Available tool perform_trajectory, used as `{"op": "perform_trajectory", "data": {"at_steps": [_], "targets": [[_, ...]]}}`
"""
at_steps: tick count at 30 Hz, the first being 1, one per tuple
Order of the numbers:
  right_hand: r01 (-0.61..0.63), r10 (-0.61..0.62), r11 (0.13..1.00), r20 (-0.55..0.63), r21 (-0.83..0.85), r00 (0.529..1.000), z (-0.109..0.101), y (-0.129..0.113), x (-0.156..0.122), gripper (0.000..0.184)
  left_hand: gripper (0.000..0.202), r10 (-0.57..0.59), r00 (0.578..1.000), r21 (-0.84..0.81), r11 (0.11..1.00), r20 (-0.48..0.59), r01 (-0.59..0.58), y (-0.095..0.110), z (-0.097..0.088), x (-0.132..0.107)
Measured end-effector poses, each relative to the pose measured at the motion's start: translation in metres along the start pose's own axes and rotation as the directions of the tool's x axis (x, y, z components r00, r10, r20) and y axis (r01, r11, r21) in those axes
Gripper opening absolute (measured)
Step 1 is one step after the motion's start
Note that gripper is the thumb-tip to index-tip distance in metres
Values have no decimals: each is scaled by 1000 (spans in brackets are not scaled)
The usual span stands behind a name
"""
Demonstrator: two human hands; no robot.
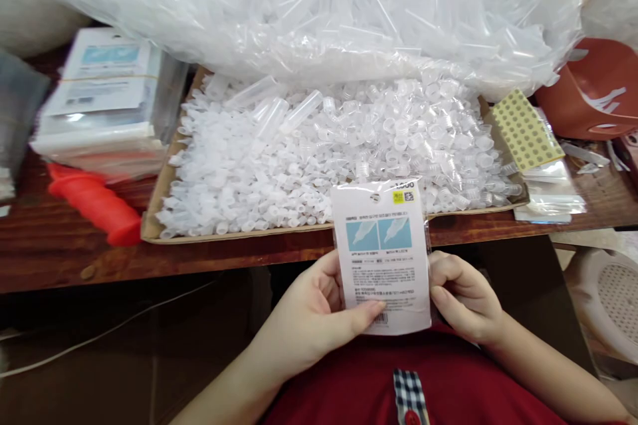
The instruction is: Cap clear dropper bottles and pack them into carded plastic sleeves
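Nearest the camera is the red garment (339, 382) of the person, w/ a checkered strip (407, 385) on it. Above it is the packet (383, 272), a white printed card in clear film, held approx. upright in front of the tray (249, 238). L hand (329, 309) grips it w/ thumb pressed on the front, near the barcode; R hand (463, 299) is narrow, pinching the film at the other edge. As I judge, this card is already inside its film, but whether the bag is sealed, or has any parts in it, I can't tell. On the far L of the table (109, 272) is a stack of similar packets (94, 89) w/ a band around; done or waiting, unclear. In the tray a great no. of white tips (234, 192), threaded pieces (428, 133) and a few tubes (302, 113) lie loose, so these are left unpacked. Hidden or hard: fingers behind the card, part of the barcode under L thumb, small print too blurred to read. The big plastic bag (323, 26) covers the tray's back and is cut off at the top.
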State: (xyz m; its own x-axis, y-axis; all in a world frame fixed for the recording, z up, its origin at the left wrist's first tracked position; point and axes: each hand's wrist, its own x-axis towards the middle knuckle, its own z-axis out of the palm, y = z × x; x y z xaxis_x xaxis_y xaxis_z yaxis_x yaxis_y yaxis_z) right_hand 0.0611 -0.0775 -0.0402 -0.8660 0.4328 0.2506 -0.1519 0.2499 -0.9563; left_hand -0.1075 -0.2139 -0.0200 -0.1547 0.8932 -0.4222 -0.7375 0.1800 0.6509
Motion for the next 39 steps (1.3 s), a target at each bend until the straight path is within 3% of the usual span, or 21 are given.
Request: {"op": "perform_trajectory", "data": {"at_steps": [7,13,18,23,27,33,39], "targets": [[-125,136,983,-75,135,988,3,7,-6,13,33,-141,984,42,990,114,137,3,-13,5],[-213,231,960,-86,181,969,5,9,-9,13,39,-115,988,36,993,101,112,-2,-15,6],[-212,234,960,-112,186,966,8,10,-12,13,41,-133,991,90,987,19,130,-4,-11,8],[-236,269,945,-125,227,955,7,10,-15,14,40,-168,978,89,984,126,157,2,-17,9],[-193,213,971,-137,142,968,5,7,-13,15,43,-113,976,90,991,189,98,2,-17,8],[-139,153,985,-138,103,979,4,2,-9,13,39,-78,984,112,992,157,61,7,-8,7],[-147,175,973,-155,176,972,6,-2,-8,15,37,-139,961,82,989,241,122,16,-14,5]]}}
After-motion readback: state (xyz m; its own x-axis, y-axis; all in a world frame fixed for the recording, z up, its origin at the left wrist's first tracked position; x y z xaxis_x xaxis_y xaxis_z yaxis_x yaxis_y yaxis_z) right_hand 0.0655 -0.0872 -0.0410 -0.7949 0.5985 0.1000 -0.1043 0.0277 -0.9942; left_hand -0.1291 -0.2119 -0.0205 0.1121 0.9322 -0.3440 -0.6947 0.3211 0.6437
